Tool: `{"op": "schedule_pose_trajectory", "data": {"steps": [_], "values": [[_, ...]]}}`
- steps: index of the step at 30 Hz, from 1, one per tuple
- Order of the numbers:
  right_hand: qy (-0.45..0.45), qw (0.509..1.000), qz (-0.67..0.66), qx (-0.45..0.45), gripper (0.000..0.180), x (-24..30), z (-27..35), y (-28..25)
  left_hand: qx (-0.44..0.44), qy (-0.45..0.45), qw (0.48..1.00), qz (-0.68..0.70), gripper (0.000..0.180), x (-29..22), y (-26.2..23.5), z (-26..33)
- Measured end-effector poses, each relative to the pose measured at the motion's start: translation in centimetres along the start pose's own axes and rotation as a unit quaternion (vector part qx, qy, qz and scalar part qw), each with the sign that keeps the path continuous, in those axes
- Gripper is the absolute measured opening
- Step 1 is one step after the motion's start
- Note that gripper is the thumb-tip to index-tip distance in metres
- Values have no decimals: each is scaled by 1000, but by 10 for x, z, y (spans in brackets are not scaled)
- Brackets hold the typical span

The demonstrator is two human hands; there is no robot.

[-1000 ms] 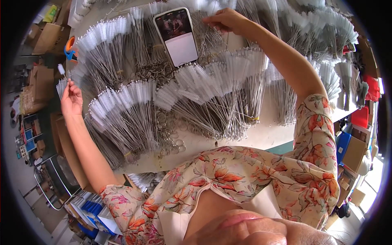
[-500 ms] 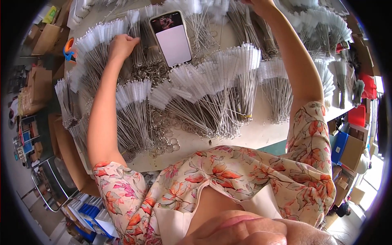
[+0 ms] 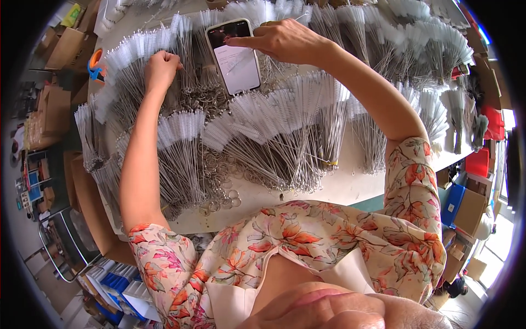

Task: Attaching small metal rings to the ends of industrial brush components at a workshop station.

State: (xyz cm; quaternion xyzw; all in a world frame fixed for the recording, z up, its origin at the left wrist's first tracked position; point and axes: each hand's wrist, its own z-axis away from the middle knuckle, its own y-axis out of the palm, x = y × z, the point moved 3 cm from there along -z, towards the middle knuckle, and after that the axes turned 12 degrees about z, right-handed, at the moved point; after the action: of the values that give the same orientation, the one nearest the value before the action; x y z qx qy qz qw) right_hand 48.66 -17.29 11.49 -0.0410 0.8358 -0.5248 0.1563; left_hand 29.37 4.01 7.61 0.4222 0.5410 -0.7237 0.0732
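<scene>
White-bristled straw brushes [image 3: 290,109] with thin metal stems lie in dense rows on the table [image 3: 356,181]. Among the far rows is a phone [image 3: 241,77] with a lit screen. My right hand [image 3: 287,43] is over it, index finger stretched onto the upper screen and the other fingers curled. A thin straw brush [image 3: 237,67] seems to run from that hand across the screen; its far part is hidden. My left hand [image 3: 162,70] is closed above the brushes at the left; what its fingers hold, if anything, is hidden.
Loose metal rings [image 3: 222,200] lie near the table's front edge. An orange and blue tape roll [image 3: 95,63] is at the far left corner. Cardboard boxes [image 3: 55,112] stand left; a blue bin [image 3: 453,204] and red containers [image 3: 478,162] stand right.
My right hand has come down and left from the far edge to the phone, and small text now shows on its screen. My left hand has barely moved.
</scene>
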Motion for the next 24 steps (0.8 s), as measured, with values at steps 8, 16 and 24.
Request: {"op": "schedule_pose_trajectory", "data": {"steps": [8,16,24], "values": [[177,972,-45,-151,19,-53,26,-68,-95,152,977,114,19,-8,-21,10],[477,863,-15,167,28,-114,140,0,-54,112,859,496,26,-60,-64,74],[514,831,11,214,29,-110,119,13,15,32,813,581,36,-61,-81,175]]}}
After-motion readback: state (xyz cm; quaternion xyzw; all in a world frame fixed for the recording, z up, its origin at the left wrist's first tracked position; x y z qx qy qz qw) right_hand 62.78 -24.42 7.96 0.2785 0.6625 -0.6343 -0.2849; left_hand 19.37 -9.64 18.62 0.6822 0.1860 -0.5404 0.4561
